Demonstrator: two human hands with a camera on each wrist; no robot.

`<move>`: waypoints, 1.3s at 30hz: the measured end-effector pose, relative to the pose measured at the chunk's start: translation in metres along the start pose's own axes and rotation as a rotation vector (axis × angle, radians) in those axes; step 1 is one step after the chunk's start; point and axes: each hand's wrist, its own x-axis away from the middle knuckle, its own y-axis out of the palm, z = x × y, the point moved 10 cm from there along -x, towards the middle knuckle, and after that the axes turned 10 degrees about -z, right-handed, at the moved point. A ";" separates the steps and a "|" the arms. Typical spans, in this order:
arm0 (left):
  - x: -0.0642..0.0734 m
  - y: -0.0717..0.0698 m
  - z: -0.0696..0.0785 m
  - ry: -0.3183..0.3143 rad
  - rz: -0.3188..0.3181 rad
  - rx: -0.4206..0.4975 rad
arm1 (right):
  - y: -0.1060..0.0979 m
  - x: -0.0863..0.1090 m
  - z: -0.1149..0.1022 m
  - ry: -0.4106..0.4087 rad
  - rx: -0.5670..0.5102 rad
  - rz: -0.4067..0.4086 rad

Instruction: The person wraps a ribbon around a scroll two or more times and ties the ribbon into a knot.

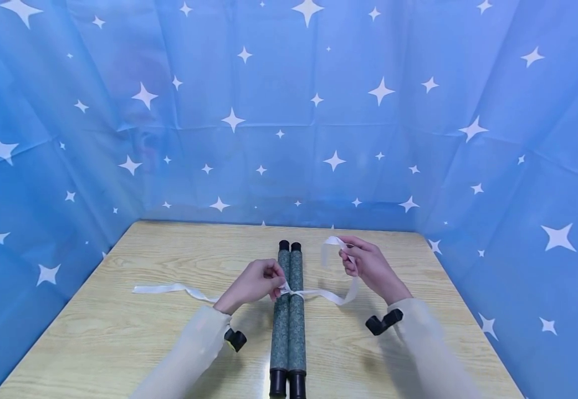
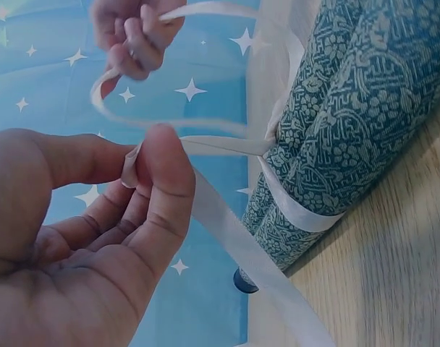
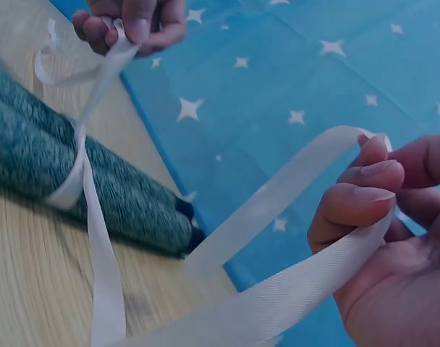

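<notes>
Two slim green rolls (image 1: 297,332) with black end caps, like a rolled-up scroll, lie side by side on the table, pointing away from me. A white ribbon (image 1: 318,293) wraps round their middle and crosses itself on top. Just above that crossing, my left hand (image 1: 257,281) pinches a folded piece of the ribbon between thumb and index finger. My right hand (image 1: 372,269), raised to the right of the rolls, holds the other length in its curled fingers (image 3: 361,202). Flower and lattice patterns show on the fabric (image 2: 357,108) in the left wrist view.
One loose ribbon tail (image 1: 161,288) stretches out on the wood-grain table (image 1: 94,332) to the left. A blue curtain (image 1: 279,72) with white stars hangs behind the table and along both sides. Each wrist carries a small black camera (image 1: 384,322).
</notes>
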 end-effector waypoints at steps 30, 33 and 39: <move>-0.007 0.014 0.004 0.006 -0.047 0.054 | 0.074 -0.070 0.033 0.085 0.622 -0.047; -0.007 0.013 0.003 0.009 -0.043 0.057 | 0.068 -0.064 0.034 0.085 0.677 -0.015; -0.010 0.007 0.000 -0.002 -0.035 0.074 | 0.066 -0.050 0.032 0.064 0.658 -0.055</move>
